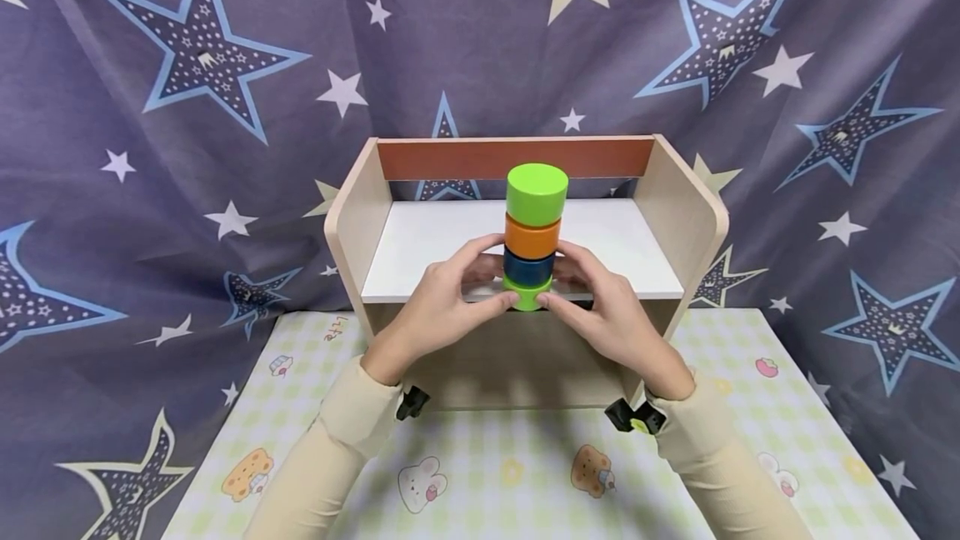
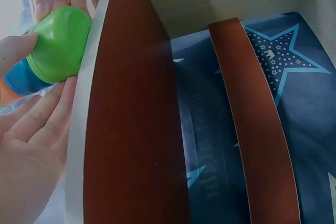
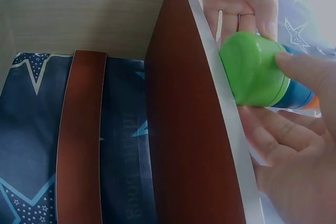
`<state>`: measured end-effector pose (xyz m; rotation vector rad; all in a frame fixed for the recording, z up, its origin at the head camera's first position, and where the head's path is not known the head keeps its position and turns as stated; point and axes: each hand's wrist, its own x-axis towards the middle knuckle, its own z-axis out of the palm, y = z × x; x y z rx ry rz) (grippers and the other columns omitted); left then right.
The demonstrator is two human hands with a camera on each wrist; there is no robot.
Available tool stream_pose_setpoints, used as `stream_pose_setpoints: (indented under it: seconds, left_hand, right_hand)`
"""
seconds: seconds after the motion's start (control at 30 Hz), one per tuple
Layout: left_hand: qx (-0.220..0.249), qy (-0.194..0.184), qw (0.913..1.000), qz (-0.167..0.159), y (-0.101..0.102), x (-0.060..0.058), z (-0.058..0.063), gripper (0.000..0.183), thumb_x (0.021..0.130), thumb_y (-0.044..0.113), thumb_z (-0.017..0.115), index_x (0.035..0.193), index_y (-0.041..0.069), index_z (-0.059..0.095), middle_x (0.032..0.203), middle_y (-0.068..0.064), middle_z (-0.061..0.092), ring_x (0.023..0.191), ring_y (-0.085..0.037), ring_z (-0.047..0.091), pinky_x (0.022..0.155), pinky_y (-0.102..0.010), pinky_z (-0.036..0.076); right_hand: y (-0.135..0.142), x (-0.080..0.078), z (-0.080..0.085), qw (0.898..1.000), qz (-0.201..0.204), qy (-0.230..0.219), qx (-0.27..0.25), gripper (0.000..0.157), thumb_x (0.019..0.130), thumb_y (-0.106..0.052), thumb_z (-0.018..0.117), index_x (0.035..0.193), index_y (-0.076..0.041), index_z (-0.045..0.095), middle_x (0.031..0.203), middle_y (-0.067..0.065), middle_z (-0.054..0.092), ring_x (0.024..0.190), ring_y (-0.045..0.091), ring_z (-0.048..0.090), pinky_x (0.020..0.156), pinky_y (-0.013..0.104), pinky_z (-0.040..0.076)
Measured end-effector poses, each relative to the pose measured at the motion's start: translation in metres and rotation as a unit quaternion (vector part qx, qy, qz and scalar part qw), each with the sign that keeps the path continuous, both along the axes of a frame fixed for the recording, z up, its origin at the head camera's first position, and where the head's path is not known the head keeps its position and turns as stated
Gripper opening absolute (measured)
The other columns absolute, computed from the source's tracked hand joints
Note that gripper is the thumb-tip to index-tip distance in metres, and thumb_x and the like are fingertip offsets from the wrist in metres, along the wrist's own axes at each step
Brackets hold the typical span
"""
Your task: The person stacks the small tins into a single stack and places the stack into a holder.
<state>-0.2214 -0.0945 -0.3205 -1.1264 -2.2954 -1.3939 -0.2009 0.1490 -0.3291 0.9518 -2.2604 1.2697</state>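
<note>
A stack of toy stacking cups point(image 1: 532, 240) stands upright near the front edge of the shelf, with a larger green cup point(image 1: 537, 196) at the top, then orange point(image 1: 532, 238), dark blue point(image 1: 528, 268) and a smaller green cup point(image 1: 526, 294) at the bottom. My left hand point(image 1: 453, 294) holds the stack low from the left, and my right hand point(image 1: 603, 307) does the same from the right. Both thumbs press the front of the bottom green cup, while the other fingers reach behind. Both wrist views show this green cup point(image 2: 62, 43) from below, right at the shelf's white edge point(image 3: 223, 98).
The small wooden shelf unit point(image 1: 525, 357) has a white top board point(image 1: 427, 244), tall side panels point(image 1: 686, 215) and a reddish-brown back rail point(image 1: 517, 158). It stands on a table with a checked cloth point(image 1: 517, 515). A star-patterned curtain point(image 1: 480, 40) hangs behind.
</note>
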Motion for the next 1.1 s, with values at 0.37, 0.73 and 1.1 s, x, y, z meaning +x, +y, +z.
stream_pose_setpoints:
  seconds: [0.37,0.73,1.1]
  left_hand:
    - [0.006,-0.021,0.9996,0.02,0.0025,-0.0051,-0.0019,0.061,0.092,0.019,0.076,0.145,0.01,0.049,0.12,-0.004,0.07,0.104,-0.011,0.067,0.091,-0.028,0.055]
    - [0.015,-0.044,0.997,0.061,0.0061,-0.0058,-0.0016,0.061,0.089,0.02,0.079,0.142,0.008,0.051,0.115,-0.004,0.066,0.094,-0.012,0.068,0.085,-0.026,0.057]
    - [0.007,-0.043,0.9957,0.082,0.0079,-0.0073,-0.0006,0.061,0.089,0.018,0.079,0.141,0.003,0.051,0.091,0.0,0.065,0.08,-0.012,0.067,0.079,-0.026,0.058]
  right_hand:
    - [-0.0053,-0.005,0.0006,1.0,-0.021,0.009,0.0,0.066,0.09,-0.009,0.077,0.147,-0.006,0.044,0.122,0.012,0.068,0.108,0.023,0.066,0.093,0.043,0.055]
    - [-0.0081,-0.0073,-0.0009,0.998,-0.051,0.018,-0.019,0.068,0.088,-0.008,0.079,0.145,-0.005,0.043,0.112,0.011,0.067,0.099,0.023,0.067,0.088,0.04,0.057]
    - [-0.0081,-0.0089,-0.0029,0.997,-0.062,0.02,-0.028,0.063,0.089,-0.004,0.077,0.143,-0.007,0.046,0.094,0.005,0.066,0.085,0.017,0.065,0.083,0.039,0.059]
